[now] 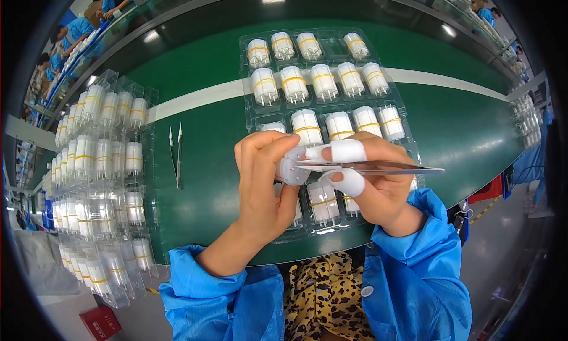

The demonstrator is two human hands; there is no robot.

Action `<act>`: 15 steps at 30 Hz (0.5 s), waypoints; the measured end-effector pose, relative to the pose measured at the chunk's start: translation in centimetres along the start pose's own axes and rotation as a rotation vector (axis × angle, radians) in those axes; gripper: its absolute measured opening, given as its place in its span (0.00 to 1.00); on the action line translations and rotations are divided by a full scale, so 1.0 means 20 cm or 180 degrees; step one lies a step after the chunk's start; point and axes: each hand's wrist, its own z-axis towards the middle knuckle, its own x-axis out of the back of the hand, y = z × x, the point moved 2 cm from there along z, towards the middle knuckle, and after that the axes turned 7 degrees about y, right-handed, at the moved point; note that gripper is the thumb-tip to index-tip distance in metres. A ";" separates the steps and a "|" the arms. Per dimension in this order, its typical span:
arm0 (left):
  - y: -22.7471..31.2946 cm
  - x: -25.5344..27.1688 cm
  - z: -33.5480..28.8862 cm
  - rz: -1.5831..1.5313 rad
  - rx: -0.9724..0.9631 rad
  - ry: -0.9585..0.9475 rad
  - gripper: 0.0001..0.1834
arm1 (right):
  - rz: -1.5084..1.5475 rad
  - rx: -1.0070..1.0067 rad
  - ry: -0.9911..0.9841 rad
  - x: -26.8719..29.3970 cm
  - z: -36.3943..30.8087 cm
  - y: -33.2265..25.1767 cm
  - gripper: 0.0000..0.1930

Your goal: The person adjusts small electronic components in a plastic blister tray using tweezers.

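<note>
My left hand (259,172) pinches a small white plastic housing (291,168) between thumb and fingers, above the near part of a clear plastic tray (329,47). In my right hand (384,184) is a pair of metal tweezers (378,169). White wraps cover that hand's thumb and index finger. The tweezers' tips reach the housing; what they touch inside it is too small to tell. Beneath my hands, the tray holds rows of white cylindrical units (294,85) with metal pins, each bound by a yellow band. My hands hide part of the near rows.
A second pair of tweezers (177,160) lies on the green table (201,131), left of the tray. Stacked clear trays (151,98) of similar units stand at the left edge. A pale strip (201,98) crosses the table. Several people in blue work at the far left.
</note>
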 end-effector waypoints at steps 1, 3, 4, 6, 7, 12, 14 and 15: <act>0.00 0.00 0.00 -0.0003 0.0044 0.0009 0.33 | -0.0003 0.0011 0.0008 -0.01 0.00 0.01 0.13; -0.01 0.00 0.00 -0.0010 0.0090 0.0016 0.33 | -0.0009 0.0020 0.0017 -0.01 0.00 0.02 0.13; -0.01 0.00 0.00 0.0017 0.0042 0.0029 0.33 | -0.0001 -0.0013 0.0023 -0.01 0.00 0.03 0.13; 0.00 0.00 0.00 0.0042 -0.0005 0.0043 0.33 | 0.0005 -0.0047 0.0027 -0.01 0.00 0.03 0.12; 0.00 0.00 0.00 0.0029 0.0044 0.0049 0.33 | 0.0012 -0.0021 0.0021 -0.01 0.00 0.03 0.12; 0.01 0.00 0.00 0.0183 -0.0033 0.0013 0.33 | 0.0010 -0.0027 0.0015 -0.02 0.00 0.04 0.12; 0.00 0.00 0.00 0.0222 0.0013 -0.0037 0.33 | 0.0062 -0.0070 0.0064 -0.02 -0.01 0.04 0.11; 0.01 0.00 0.01 0.0216 0.0010 -0.0035 0.33 | 0.0055 -0.0067 0.0063 -0.02 -0.01 0.04 0.11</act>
